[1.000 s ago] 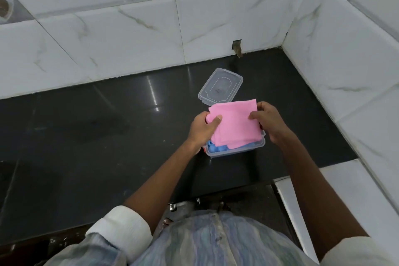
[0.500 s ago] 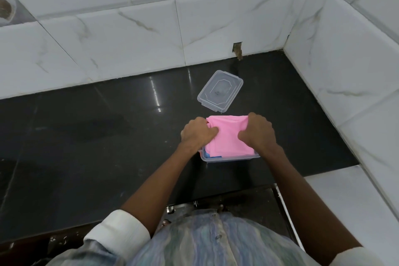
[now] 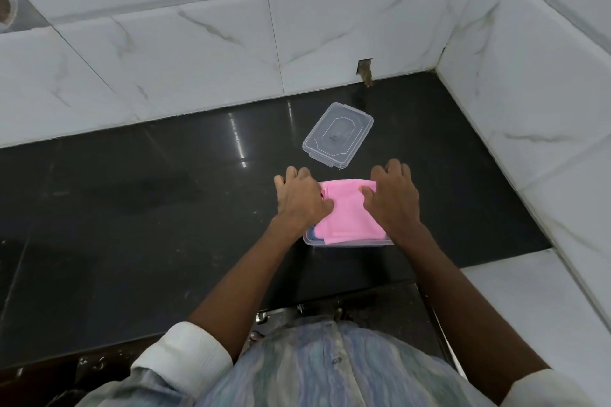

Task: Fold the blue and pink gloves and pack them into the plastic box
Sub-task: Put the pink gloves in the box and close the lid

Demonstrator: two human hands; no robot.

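Observation:
The folded pink glove [image 3: 347,218] lies on top inside the clear plastic box [image 3: 347,243] on the black counter. A bit of the blue glove [image 3: 316,233] peeks out beneath it at the box's near left corner. My left hand [image 3: 301,198] lies flat over the glove's left side, fingers spread past the box edge. My right hand [image 3: 393,200] presses on the right side, thumb on the pink fabric and fingers bent over the far rim. Neither hand grips the glove.
The box's clear lid [image 3: 338,137] lies loose on the counter [image 3: 148,208] just behind the box. White marble-tiled walls [image 3: 198,53] close off the back and right. A white ledge [image 3: 529,307] sits at the near right.
The pink glove went from held up over the box down into it. My hands have gone from pinching its corners to lying spread on top of it.

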